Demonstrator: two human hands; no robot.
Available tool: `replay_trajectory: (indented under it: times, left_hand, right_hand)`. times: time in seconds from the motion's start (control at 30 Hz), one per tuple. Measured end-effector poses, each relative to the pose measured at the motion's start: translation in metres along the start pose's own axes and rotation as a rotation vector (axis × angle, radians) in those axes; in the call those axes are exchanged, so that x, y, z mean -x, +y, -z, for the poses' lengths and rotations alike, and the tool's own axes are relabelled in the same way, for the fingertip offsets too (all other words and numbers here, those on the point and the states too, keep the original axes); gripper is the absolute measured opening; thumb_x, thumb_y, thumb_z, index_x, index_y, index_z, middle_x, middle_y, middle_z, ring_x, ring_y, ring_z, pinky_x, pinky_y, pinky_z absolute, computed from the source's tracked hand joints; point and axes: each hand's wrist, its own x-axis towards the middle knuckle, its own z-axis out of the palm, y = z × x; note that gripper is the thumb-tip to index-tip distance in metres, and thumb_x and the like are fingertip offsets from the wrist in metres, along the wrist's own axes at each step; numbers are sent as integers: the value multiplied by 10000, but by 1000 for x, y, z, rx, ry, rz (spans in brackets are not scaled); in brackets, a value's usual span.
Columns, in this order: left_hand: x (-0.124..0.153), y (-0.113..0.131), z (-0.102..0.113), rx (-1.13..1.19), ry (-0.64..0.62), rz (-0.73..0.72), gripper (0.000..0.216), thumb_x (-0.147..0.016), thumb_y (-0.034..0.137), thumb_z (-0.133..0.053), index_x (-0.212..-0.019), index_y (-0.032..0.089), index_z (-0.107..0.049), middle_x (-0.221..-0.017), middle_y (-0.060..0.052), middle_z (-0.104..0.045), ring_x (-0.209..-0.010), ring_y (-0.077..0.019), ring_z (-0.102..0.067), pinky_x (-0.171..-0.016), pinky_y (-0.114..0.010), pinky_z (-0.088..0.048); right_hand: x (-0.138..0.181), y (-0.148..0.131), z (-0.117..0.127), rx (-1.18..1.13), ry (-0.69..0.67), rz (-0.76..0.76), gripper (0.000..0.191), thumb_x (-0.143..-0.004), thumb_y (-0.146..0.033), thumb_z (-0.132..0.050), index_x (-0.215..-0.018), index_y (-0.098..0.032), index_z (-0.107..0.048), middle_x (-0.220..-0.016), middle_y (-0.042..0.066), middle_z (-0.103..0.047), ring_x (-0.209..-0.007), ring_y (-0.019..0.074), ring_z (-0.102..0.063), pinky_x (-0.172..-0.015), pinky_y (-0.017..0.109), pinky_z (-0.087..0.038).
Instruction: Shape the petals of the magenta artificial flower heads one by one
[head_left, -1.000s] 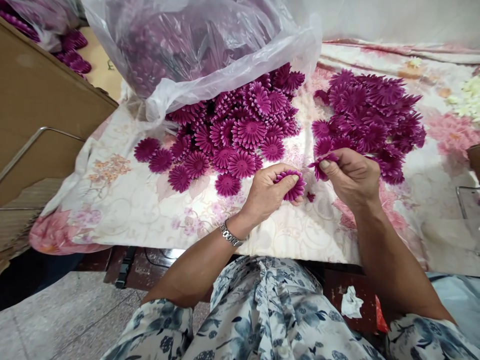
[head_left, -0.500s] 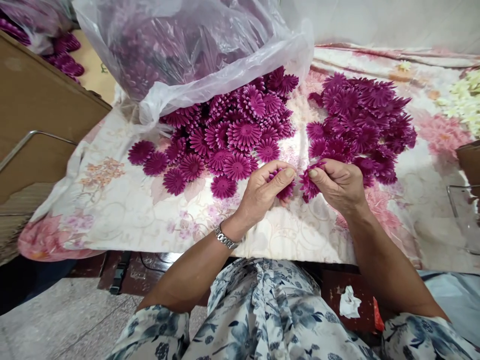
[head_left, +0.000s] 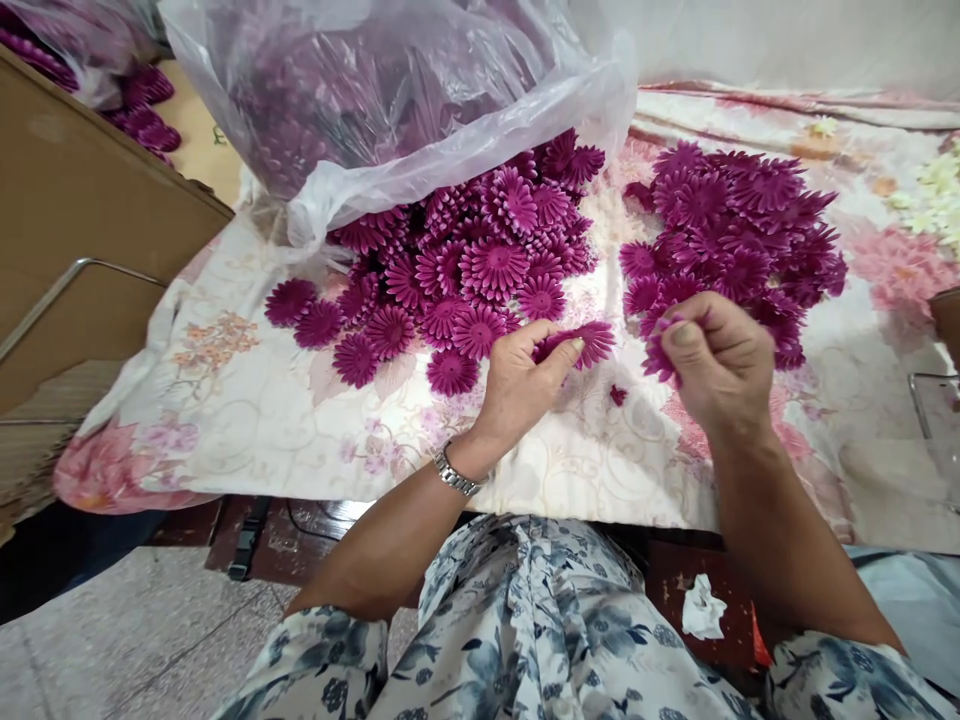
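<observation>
Left hand [head_left: 525, 375] pinches a purple flower [head_left: 589, 342] by its edge, thumb against fingertips, grip closed on it, just above the bench [head_left: 247, 420] between the two heaps; right hand [head_left: 720, 355] curled shut round a second flower [head_left: 660, 358], only a few petal tips showing past the thumb; hands near, not touching. My reading: flowers are being worked one at a time between the left heap [head_left: 480, 255] and the right heap [head_left: 742, 225]; best done with a light pinch at the rim so petals don't crease, wrists low over the bench, each piece held clear of the loose ones so none gets dragged off the front edge; a small purple scrap [head_left: 617, 395] lies between my hands, worth minding. Hard to tell: whether the right grip has one layer or several, since fingers hide most of it; the bag [head_left: 390, 90] is cloudy, contents a purple blur; left heap runs under the bag's mouth; pale flowers [head_left: 937, 195] at the right edge are cut off.
</observation>
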Motion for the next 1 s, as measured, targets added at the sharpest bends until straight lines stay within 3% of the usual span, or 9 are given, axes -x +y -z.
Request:
replay_trajectory:
  times: [0.1,0.2,0.3,0.4,0.53,0.63,0.8,0.9,1.0]
  left_hand:
    - [2,3,-3,0,-73,-21,182,-768,285,-614,-646,157,-569,-537,49,-477,-481,-49,-406,-451,-176,-326]
    - [3,4,-4,70,-122,2,153,-772,299,-613,-707,163,-590,-545,53,-483,-450,-40,-406,-431,-171,-337]
    - [3,4,-2,159,-155,62,172,-785,341,-600,-799,171,-604,-547,49,-504,-423,-41,-430,-400,-167,-344]
    - [1,7,0,244,-174,180,157,-782,280,-576,-900,177,-577,-557,41,-540,-440,-61,-497,-408,-165,-383]
    - [0,12,-3,376,-208,295,306,-683,71,-508,-968,180,-497,-654,30,-608,-567,-101,-616,-550,-221,-508]
    - [1,11,-6,373,-193,286,169,-713,86,-512,-863,162,-494,-671,23,-613,-588,-97,-627,-618,-253,-532]
    - [0,2,-9,311,-103,172,37,-700,142,-599,-726,144,-572,-653,29,-599,-588,-67,-583,-581,-194,-496]
    - [-1,-2,-9,302,-75,100,42,-683,168,-642,-721,153,-630,-664,33,-618,-589,-62,-568,-579,-184,-493]
    - [0,-2,-9,365,-127,109,69,-695,207,-649,-743,161,-669,-717,9,-660,-624,-77,-588,-580,-190,-492]
  right_hand:
    - [5,0,-13,112,-113,11,246,-800,-360,-621,-997,-222,-571,-626,-50,-510,-496,72,-448,-453,215,-357]
    - [4,1,-16,281,-122,45,180,-796,-367,-622,-819,-189,-606,-600,-43,-537,-512,72,-473,-494,219,-374]
    - [-4,2,1,346,102,83,225,-812,-394,-594,-721,-188,-596,-577,-36,-531,-496,74,-455,-477,221,-360]
    - [-14,7,33,559,384,78,276,-833,-447,-542,-821,-193,-647,-616,-10,-542,-549,103,-475,-535,255,-401]
    - [-23,17,67,921,447,55,465,-812,-505,-540,-1122,-168,-620,-880,95,-624,-750,186,-564,-742,396,-464]
    - [-23,17,63,969,457,188,414,-855,-432,-500,-1151,-159,-598,-1009,142,-636,-951,244,-573,-859,440,-445]
    - [-11,2,16,691,152,396,205,-850,-324,-533,-913,-184,-670,-839,65,-680,-828,181,-616,-770,341,-490]
    - [-3,-2,-7,490,-138,324,295,-809,-383,-601,-1005,-166,-640,-856,60,-680,-789,157,-617,-738,301,-499]
    - [0,-1,-16,355,-252,206,332,-788,-415,-624,-987,-149,-631,-814,44,-675,-693,124,-610,-634,247,-495]
